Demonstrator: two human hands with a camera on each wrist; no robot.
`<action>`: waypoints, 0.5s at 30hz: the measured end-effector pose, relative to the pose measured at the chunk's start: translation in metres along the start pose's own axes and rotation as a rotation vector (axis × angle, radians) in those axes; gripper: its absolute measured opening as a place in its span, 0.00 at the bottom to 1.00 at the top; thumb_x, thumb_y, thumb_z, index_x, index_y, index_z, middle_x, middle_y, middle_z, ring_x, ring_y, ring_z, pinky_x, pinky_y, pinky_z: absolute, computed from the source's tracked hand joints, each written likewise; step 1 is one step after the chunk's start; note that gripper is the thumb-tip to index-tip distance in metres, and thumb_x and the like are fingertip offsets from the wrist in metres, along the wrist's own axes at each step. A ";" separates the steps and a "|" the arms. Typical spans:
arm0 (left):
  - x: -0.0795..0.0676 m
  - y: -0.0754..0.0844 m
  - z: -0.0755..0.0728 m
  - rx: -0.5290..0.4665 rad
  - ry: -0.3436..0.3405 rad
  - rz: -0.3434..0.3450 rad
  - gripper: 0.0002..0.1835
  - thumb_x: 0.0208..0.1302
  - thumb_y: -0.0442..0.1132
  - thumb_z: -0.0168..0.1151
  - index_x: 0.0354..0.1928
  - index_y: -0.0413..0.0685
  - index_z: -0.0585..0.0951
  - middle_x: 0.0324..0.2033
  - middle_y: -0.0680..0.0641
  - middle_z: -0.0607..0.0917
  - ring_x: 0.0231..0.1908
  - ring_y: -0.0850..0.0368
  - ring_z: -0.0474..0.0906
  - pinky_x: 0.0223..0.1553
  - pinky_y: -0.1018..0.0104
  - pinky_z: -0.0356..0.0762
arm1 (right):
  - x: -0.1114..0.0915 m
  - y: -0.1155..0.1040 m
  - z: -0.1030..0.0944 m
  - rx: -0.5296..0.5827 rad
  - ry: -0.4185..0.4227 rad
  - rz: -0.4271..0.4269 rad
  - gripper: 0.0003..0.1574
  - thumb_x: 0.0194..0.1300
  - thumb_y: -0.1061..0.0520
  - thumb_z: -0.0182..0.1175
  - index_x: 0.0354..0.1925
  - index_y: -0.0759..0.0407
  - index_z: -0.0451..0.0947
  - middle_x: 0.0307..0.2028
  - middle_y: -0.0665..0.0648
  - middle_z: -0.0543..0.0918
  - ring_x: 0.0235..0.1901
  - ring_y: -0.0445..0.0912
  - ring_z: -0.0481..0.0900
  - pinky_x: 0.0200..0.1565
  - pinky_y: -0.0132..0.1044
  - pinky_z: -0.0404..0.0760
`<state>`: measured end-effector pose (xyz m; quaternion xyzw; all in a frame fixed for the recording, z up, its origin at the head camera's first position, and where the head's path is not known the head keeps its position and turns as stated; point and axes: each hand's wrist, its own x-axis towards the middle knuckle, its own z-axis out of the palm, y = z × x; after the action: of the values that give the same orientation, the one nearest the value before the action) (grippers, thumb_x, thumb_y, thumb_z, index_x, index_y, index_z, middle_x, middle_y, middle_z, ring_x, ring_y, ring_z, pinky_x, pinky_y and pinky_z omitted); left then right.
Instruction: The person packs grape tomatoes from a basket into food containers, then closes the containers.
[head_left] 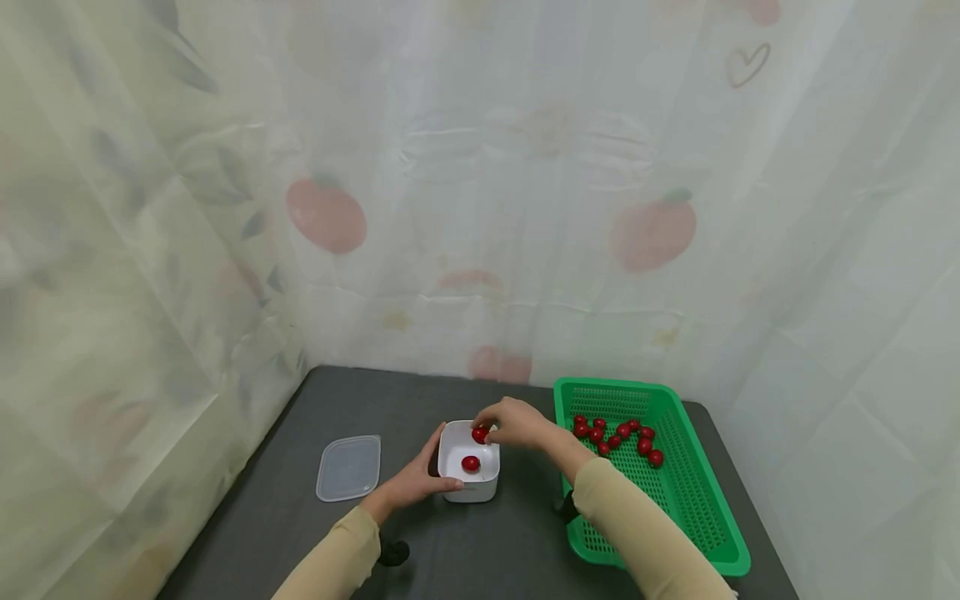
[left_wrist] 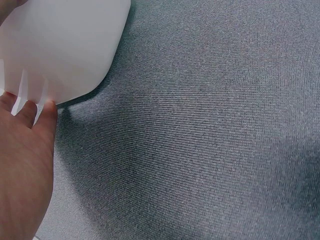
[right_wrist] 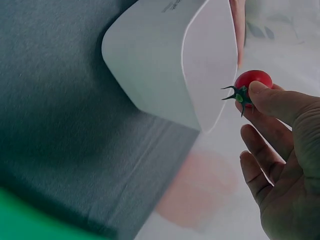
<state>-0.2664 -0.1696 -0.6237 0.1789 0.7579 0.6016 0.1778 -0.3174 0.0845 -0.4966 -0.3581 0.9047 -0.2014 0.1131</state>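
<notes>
A white square container [head_left: 471,494] stands on the table, one red cherry tomato [head_left: 470,464] lying on its bottom. My left hand [head_left: 415,482] grips the container at its left side, thumb at the near rim; the left wrist view shows fingertips of that hand [left_wrist: 27,165] against the white wall [left_wrist: 65,45]. Over the container's far right corner, my right hand [head_left: 517,423] pinches a second cherry tomato [head_left: 479,435]. In the right wrist view this tomato [right_wrist: 257,77], with its green calyx, sits between thumb and index finger, above the rim.
Right of the container is a green plastic basket [head_left: 701,492] holding several cherry tomatoes [head_left: 624,431] toward its far end. A translucent lid [head_left: 349,468] lies flat on the dark table [head_left: 408,396] to the left. Patterned curtains [head_left: 480,208] hang behind and at both sides.
</notes>
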 end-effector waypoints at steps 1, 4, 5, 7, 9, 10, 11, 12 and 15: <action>0.000 0.000 0.000 -0.001 -0.002 0.002 0.61 0.66 0.40 0.72 0.82 0.54 0.32 0.78 0.38 0.49 0.68 0.36 0.62 0.66 0.43 0.68 | 0.002 -0.002 0.001 0.000 -0.008 0.002 0.18 0.68 0.58 0.67 0.56 0.50 0.86 0.47 0.46 0.87 0.47 0.45 0.82 0.47 0.37 0.82; -0.001 0.001 0.000 -0.014 -0.007 0.008 0.62 0.66 0.40 0.72 0.82 0.51 0.32 0.79 0.38 0.47 0.70 0.36 0.59 0.67 0.41 0.65 | 0.008 -0.007 0.006 -0.004 -0.026 0.011 0.18 0.68 0.59 0.67 0.55 0.50 0.86 0.46 0.45 0.87 0.46 0.44 0.81 0.46 0.35 0.81; -0.001 0.002 0.000 -0.018 -0.008 0.009 0.62 0.66 0.40 0.72 0.82 0.51 0.31 0.79 0.38 0.46 0.71 0.36 0.58 0.68 0.41 0.63 | 0.010 -0.009 0.007 0.002 -0.032 0.013 0.18 0.67 0.59 0.67 0.55 0.50 0.86 0.46 0.45 0.87 0.46 0.43 0.81 0.45 0.35 0.81; -0.001 0.003 0.000 -0.020 -0.011 0.016 0.62 0.66 0.40 0.72 0.81 0.49 0.31 0.80 0.39 0.44 0.72 0.36 0.55 0.69 0.40 0.61 | 0.013 -0.011 0.010 0.011 -0.043 0.007 0.17 0.68 0.59 0.67 0.55 0.51 0.86 0.45 0.46 0.86 0.46 0.44 0.81 0.46 0.35 0.81; -0.002 0.003 0.000 -0.016 -0.013 0.018 0.62 0.66 0.41 0.72 0.81 0.49 0.31 0.80 0.39 0.43 0.73 0.36 0.54 0.69 0.39 0.60 | 0.016 -0.014 0.013 0.018 -0.053 0.005 0.17 0.68 0.60 0.66 0.55 0.51 0.86 0.45 0.46 0.86 0.46 0.45 0.82 0.47 0.36 0.81; -0.002 0.003 0.000 -0.017 -0.016 0.019 0.62 0.66 0.41 0.72 0.81 0.50 0.31 0.80 0.39 0.42 0.73 0.37 0.54 0.69 0.40 0.60 | 0.017 -0.015 0.014 0.020 -0.055 0.007 0.17 0.68 0.60 0.66 0.55 0.51 0.86 0.45 0.46 0.86 0.46 0.44 0.82 0.47 0.36 0.81; -0.002 0.003 0.000 -0.013 -0.018 0.023 0.62 0.66 0.41 0.72 0.81 0.49 0.31 0.80 0.38 0.42 0.73 0.36 0.54 0.69 0.39 0.60 | 0.018 -0.017 0.015 0.019 -0.060 0.008 0.17 0.68 0.60 0.66 0.55 0.51 0.86 0.45 0.46 0.86 0.46 0.44 0.82 0.48 0.36 0.81; -0.002 0.003 0.000 -0.009 -0.018 0.020 0.62 0.66 0.41 0.72 0.81 0.50 0.31 0.80 0.39 0.42 0.73 0.37 0.54 0.69 0.40 0.60 | 0.019 -0.018 0.017 0.014 -0.065 0.012 0.17 0.68 0.61 0.65 0.55 0.51 0.86 0.44 0.46 0.86 0.46 0.44 0.82 0.47 0.36 0.81; -0.002 0.001 0.000 -0.005 -0.020 0.011 0.62 0.66 0.42 0.72 0.82 0.52 0.31 0.80 0.39 0.42 0.73 0.37 0.55 0.69 0.41 0.62 | 0.021 -0.020 0.020 -0.013 -0.078 0.027 0.18 0.67 0.61 0.66 0.54 0.51 0.86 0.43 0.45 0.86 0.43 0.41 0.80 0.46 0.35 0.81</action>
<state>-0.2649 -0.1706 -0.6223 0.1884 0.7536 0.6027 0.1826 -0.3132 0.0508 -0.5066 -0.3544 0.9055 -0.1798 0.1488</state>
